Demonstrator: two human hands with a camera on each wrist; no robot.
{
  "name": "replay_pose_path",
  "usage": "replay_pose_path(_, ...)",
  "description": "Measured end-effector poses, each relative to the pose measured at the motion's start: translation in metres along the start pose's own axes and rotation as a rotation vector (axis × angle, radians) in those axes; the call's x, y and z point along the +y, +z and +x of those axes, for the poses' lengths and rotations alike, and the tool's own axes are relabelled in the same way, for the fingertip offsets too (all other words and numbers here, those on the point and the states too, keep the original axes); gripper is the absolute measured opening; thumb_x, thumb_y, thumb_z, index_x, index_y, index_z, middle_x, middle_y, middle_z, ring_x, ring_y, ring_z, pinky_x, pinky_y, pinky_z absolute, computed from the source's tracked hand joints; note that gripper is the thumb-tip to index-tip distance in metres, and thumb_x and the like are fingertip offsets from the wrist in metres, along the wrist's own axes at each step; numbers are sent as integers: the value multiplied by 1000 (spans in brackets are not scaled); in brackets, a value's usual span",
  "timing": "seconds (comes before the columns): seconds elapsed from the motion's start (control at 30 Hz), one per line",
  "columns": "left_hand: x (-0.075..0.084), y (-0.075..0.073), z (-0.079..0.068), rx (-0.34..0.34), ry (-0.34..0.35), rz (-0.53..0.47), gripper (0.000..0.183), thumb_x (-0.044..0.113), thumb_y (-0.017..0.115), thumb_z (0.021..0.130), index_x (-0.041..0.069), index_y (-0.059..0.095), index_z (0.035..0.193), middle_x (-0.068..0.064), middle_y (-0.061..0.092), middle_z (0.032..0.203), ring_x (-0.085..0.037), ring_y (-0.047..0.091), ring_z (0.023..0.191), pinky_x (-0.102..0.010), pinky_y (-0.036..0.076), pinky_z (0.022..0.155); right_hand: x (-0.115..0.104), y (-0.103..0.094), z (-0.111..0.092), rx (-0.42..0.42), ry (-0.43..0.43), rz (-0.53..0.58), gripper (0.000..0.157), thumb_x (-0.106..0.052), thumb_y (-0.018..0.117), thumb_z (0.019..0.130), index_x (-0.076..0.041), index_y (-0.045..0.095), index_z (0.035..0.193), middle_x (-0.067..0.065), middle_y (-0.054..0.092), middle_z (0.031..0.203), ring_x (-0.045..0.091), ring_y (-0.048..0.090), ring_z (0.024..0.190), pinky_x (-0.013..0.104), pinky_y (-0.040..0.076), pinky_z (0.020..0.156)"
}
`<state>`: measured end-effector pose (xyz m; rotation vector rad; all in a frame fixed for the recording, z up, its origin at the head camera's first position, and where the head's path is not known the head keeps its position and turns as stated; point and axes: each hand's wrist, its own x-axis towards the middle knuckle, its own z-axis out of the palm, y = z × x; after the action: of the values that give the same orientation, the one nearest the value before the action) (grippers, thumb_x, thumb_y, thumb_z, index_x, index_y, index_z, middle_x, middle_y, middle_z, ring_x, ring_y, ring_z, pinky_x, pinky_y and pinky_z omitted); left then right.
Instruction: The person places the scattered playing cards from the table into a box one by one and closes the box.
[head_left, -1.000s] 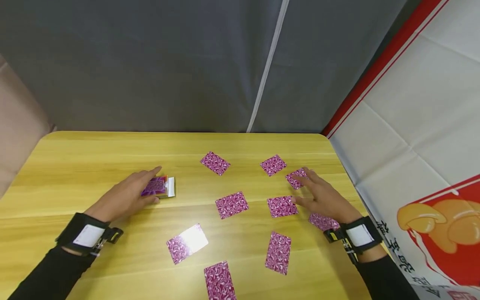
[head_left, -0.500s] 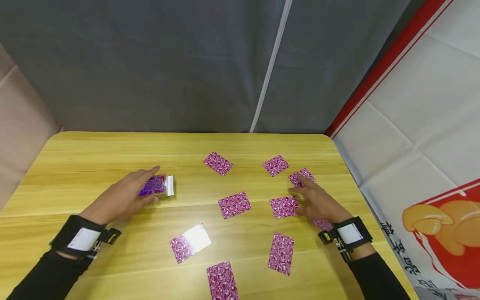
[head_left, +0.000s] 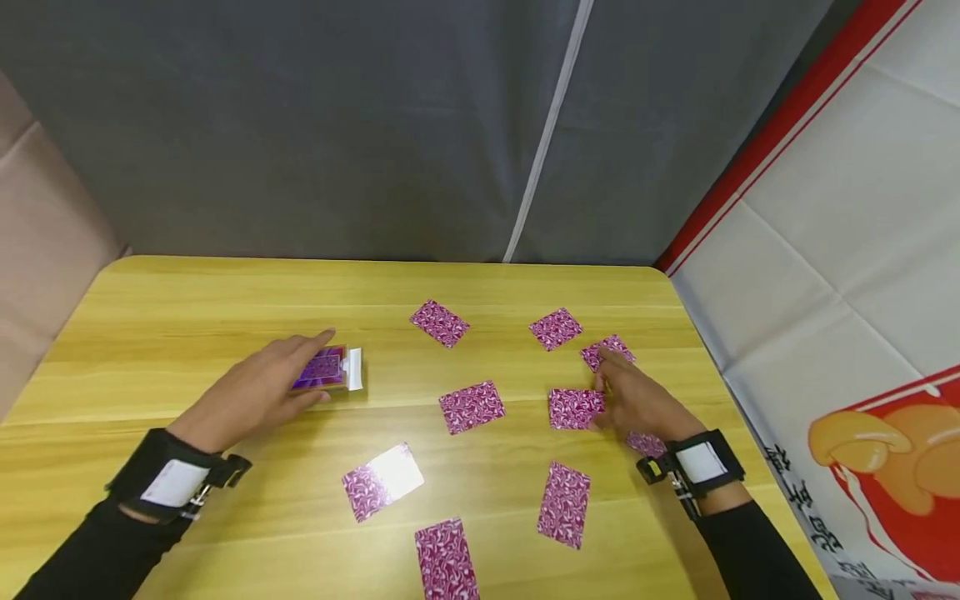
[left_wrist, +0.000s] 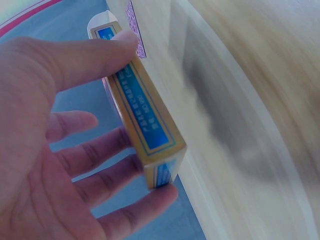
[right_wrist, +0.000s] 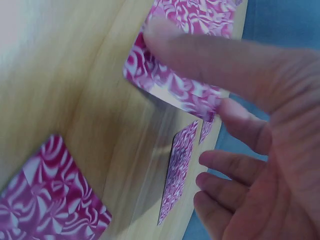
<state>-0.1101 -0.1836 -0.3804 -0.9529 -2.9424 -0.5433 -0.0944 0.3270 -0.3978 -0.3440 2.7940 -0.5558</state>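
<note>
In the head view my left hand (head_left: 255, 385) grips a small purple card box (head_left: 322, 368) lying at the table's left, its white flap sticking out to the right. The left wrist view shows the thumb along the box's gold-and-blue side (left_wrist: 145, 112) and the fingers around the other side. My right hand (head_left: 639, 402), at the right of the table, pinches a pink-and-white patterned playing card (head_left: 573, 408) by its right edge. From the right wrist, the thumb lies over the card's patterned back (right_wrist: 187, 92), with the index fingertip at its edge.
Several more playing cards lie scattered with patterned backs up, among them one in the middle (head_left: 471, 407), one near the front (head_left: 564, 505) and one partly behind the right hand (head_left: 609, 350). The wooden table (head_left: 247, 525) meets a grey curtain (head_left: 300, 133) and a white printed sheet (head_left: 840, 250).
The right hand has come down onto the card, its fingers drawn in to a pinch, and the card has shifted slightly right. The left hand keeps hold of the box.
</note>
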Motion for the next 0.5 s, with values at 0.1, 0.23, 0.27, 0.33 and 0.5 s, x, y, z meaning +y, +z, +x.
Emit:
replay_pose_path(0.1, 5, 0, 3, 13, 14, 17, 79, 29, 75, 81, -3, 40, 144, -32, 59, 127, -46, 56, 113, -63, 50, 91, -3, 0, -3, -5, 9, 68, 38, -9, 83, 70, -6, 49, 87, 21, 59, 113, 29, 57, 89, 41, 56, 67)
replay_pose_path(0.23, 12, 0, 7, 36, 24, 37, 77, 32, 77, 78, -1, 47, 141, -26, 62, 124, -39, 59, 108, -58, 53, 89, -8, -2, -7, -20, -8, 111, 30, -3, 76, 77, -7, 47, 83, 9, 64, 95, 15, 53, 70, 27, 44, 53)
replay_pose_path(0.27, 14, -1, 8, 41, 31, 41, 76, 32, 78, 77, 0, 49, 139, -25, 63, 123, -37, 60, 106, -56, 54, 88, -9, -2, -8, -15, -20, 106, 28, -3, 75, 79, -8, 47, 83, 8, 66, 92, 13, 54, 70, 26, 45, 53)
replay_pose_path(0.33, 20, -2, 11, 50, 50, 51, 73, 34, 79, 76, 0, 53, 136, -23, 64, 120, -34, 61, 103, -54, 55, 85, -11, -4, -10, 2, -51, 99, 24, -3, 73, 81, -9, 49, 82, 5, 68, 86, 12, 58, 70, 27, 47, 55)
replay_pose_path(0.5, 36, -5, 18, 42, 66, 76, 74, 45, 77, 74, -1, 59, 130, -21, 65, 120, -33, 60, 103, -55, 54, 86, -26, -10, -12, 77, -185, 176, 9, -10, 69, 87, -13, 62, 92, 2, 70, 78, 14, 59, 65, 24, 51, 55)
